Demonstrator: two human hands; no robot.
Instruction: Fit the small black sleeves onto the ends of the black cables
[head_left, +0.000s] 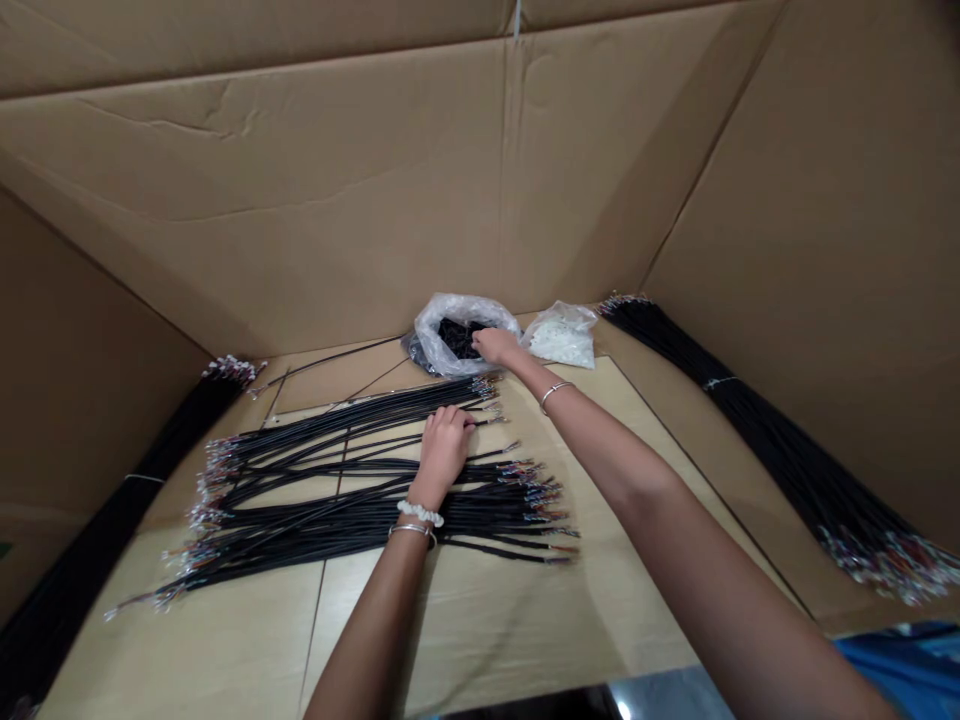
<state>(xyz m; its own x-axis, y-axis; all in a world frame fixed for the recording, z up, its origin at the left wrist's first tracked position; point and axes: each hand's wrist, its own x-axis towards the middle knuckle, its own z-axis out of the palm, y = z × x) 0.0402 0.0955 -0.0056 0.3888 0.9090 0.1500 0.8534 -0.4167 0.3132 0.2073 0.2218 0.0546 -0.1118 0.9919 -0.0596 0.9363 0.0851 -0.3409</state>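
Note:
My left hand [446, 440] is closed on a black cable [480, 423] close to its right end, above the spread-out cables. Around it, many black cables [375, 520] lie roughly side by side, with thin coloured wires showing at both ends. Farther back, my right hand [496, 346] is at the mouth of an open clear plastic bag [435, 330]. Inside the bag are small black pieces [454, 340]. The fingers of this hand are bent together over them; whatever they pinch is too small to make out.
Beside the open bag sits a clear bag of small white pieces [562, 340]. Tied cable bundles lie along the left [172, 430] and right [750, 420] sides. Cardboard walls [300, 200] enclose the wooden tabletop [525, 620]. Something blue [900, 660] shows at bottom right.

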